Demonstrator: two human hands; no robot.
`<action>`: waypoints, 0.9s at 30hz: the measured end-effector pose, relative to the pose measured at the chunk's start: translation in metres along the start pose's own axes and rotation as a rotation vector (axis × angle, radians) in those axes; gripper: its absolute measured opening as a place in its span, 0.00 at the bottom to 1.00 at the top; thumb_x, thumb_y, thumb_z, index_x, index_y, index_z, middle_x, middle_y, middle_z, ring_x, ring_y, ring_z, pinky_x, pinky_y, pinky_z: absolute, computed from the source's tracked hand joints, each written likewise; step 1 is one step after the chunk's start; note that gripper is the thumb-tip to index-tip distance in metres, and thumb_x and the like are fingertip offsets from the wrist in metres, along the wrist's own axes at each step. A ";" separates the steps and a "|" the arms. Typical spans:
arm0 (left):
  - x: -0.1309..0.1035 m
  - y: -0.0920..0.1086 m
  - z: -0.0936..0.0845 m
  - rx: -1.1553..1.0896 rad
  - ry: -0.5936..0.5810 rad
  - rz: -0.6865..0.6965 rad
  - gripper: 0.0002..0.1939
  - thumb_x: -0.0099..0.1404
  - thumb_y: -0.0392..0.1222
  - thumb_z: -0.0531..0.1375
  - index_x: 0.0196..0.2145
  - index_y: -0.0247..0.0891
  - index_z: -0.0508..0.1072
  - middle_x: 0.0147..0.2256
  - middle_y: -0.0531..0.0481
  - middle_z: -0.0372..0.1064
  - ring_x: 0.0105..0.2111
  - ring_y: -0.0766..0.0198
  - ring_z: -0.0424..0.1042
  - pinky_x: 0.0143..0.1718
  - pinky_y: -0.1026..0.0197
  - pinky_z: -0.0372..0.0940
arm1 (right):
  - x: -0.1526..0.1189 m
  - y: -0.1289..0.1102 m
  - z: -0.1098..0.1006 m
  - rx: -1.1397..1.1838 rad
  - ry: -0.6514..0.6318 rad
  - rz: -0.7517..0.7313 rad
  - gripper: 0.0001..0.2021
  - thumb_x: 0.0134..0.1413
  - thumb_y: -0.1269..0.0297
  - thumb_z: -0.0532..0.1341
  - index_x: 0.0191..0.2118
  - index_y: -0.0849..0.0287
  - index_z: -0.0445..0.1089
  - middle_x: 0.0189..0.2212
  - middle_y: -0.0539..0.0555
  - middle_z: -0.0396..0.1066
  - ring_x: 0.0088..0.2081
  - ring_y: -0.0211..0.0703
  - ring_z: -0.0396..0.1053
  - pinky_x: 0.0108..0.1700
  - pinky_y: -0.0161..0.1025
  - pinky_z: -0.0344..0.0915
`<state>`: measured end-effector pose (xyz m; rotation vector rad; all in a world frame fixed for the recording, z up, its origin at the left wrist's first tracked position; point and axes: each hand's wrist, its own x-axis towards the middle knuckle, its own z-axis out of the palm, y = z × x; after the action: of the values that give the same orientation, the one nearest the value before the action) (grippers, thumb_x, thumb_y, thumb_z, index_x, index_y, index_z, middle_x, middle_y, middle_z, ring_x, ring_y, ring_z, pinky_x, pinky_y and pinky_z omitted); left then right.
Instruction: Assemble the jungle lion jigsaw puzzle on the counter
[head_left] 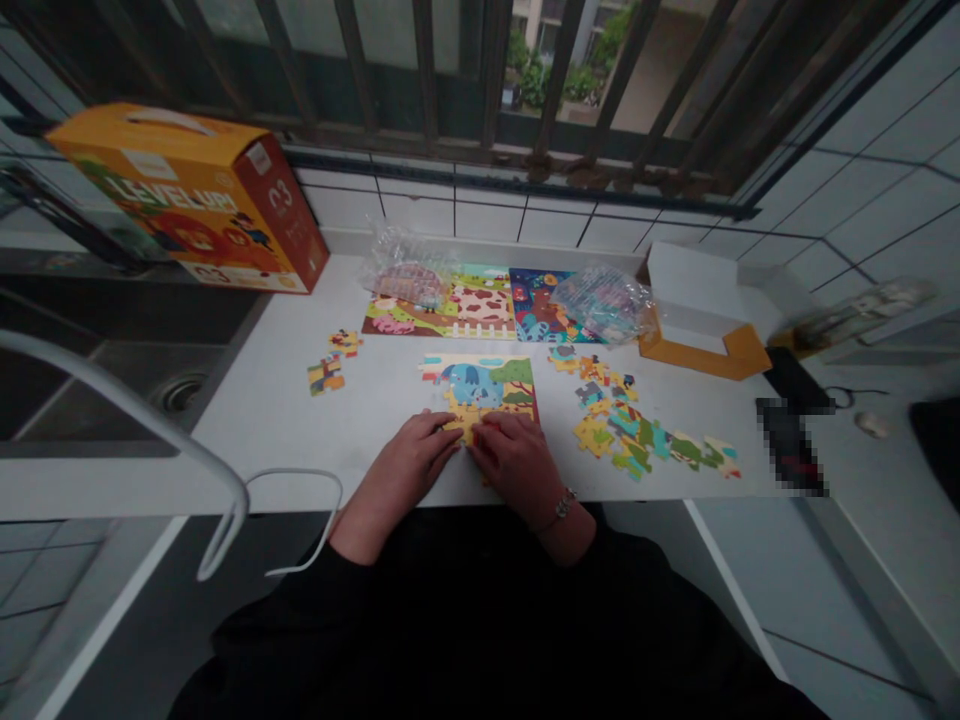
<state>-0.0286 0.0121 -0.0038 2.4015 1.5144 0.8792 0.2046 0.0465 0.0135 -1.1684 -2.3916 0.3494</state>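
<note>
Puzzle (480, 392) | under fingertips of L hand (409, 462) & R hand (517, 460), near edge

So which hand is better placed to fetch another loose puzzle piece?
Probably the right hand: the big scatter of loose pieces lies on its side, while the left hand has only two small clusters farther off.

Bare counter (375, 400) lies left of the half-built puzzle (480, 390), apart from two small piece clusters (330, 365). Loose pieces (637, 430) crowd its right; finished puzzles (465, 300) and plastic bags (600, 300) block behind.
</note>
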 end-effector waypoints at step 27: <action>0.009 0.009 -0.005 -0.010 -0.066 0.020 0.10 0.80 0.41 0.61 0.55 0.43 0.80 0.60 0.40 0.79 0.60 0.47 0.78 0.63 0.36 0.74 | -0.003 -0.002 0.003 0.011 -0.025 -0.022 0.15 0.77 0.64 0.63 0.62 0.54 0.80 0.63 0.58 0.81 0.63 0.60 0.74 0.67 0.60 0.69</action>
<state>-0.0218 0.0146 0.0072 2.4176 1.4618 0.8016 0.2032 0.0432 0.0104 -1.1381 -2.4190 0.3715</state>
